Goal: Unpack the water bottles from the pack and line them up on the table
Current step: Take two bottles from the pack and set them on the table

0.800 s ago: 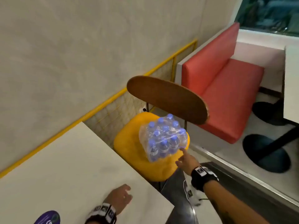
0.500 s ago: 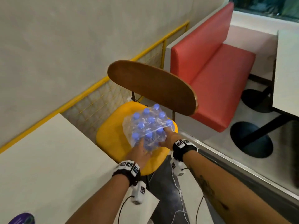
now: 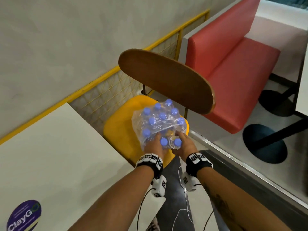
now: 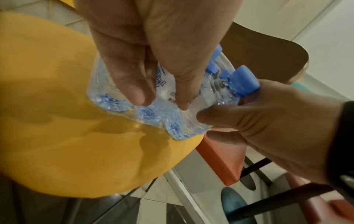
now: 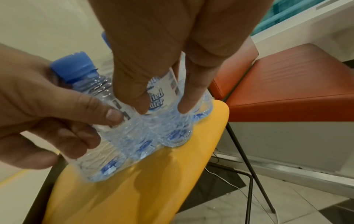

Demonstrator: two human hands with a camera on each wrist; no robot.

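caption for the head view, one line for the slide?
Both hands, left and right, grip a shrink-wrapped water bottle pack on a yellow chair seat.

Blue caps (image 3: pixel 162 116) – yellow seat (image 3: pixel 120 129) – red bench (image 3: pixel 233 84).

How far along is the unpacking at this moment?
Done: nothing yet; no bottles show on the white table. In hand: the left hand and right hand grip the near end of the shrink-wrapped pack on the yellow chair seat. Left: freeing every bottle and lining them up.
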